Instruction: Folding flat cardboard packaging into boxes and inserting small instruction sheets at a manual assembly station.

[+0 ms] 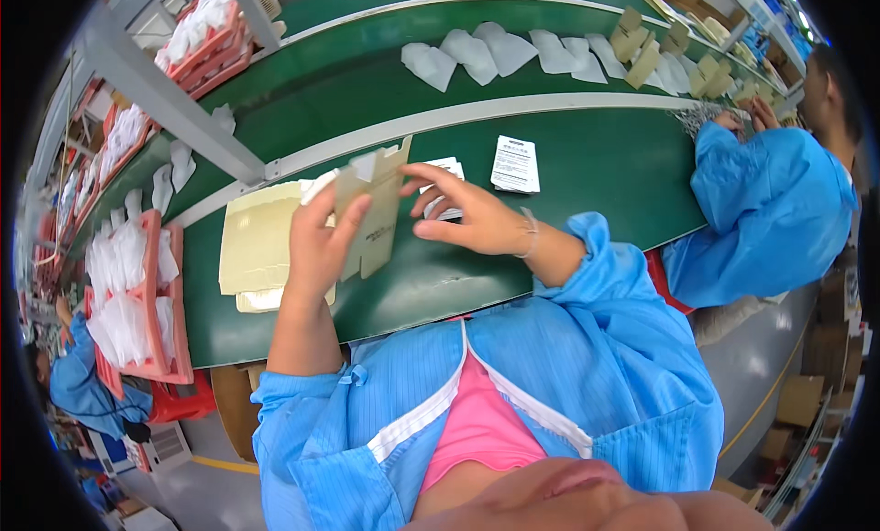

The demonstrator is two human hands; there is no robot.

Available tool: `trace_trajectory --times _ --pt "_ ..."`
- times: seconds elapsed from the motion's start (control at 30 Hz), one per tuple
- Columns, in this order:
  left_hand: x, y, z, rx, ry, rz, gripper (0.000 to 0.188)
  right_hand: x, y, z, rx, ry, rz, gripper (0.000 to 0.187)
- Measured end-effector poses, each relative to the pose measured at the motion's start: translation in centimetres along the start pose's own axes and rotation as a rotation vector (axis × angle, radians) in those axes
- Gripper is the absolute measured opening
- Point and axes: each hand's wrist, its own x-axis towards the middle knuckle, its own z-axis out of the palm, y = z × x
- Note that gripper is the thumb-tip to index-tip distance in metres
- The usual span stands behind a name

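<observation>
My left hand (314,242) is closed on a tan cardboard carton (378,221), held upright above the green bench with its upper flaps standing out. The thumb presses the near face, and the other fingers go behind it. My right hand (477,218) is at the carton's right side, fingers apart and curved, with the index fingertip at the flap edge; whether it touches is hard to tell. Flat tan cartons (254,242) lie stacked left of my left hand. Behind my right hand, a pile of printed white leaflets (446,167) is partly hidden.
Another leaflet stack (515,166) lies farther right on the green bench (605,178). White pouches (429,65) and tan cartons line the belt beyond a pale rail. Pink trays (154,293) of white-wrapped items and a metal post (174,91) stand left. A co-worker (765,201) sits right.
</observation>
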Motion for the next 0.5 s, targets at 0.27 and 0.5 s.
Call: trace_trajectory --times 0.27,0.5 --pt "-0.5 -2.8 -0.1 -0.431 0.039 -0.104 0.039 3.6 -0.8 1.6 -0.101 0.381 -0.237 0.045" --pt "-0.4 -2.8 3.7 -0.182 0.360 0.067 0.085 5.5 -0.6 2.4 -0.253 0.269 -0.488 0.029"
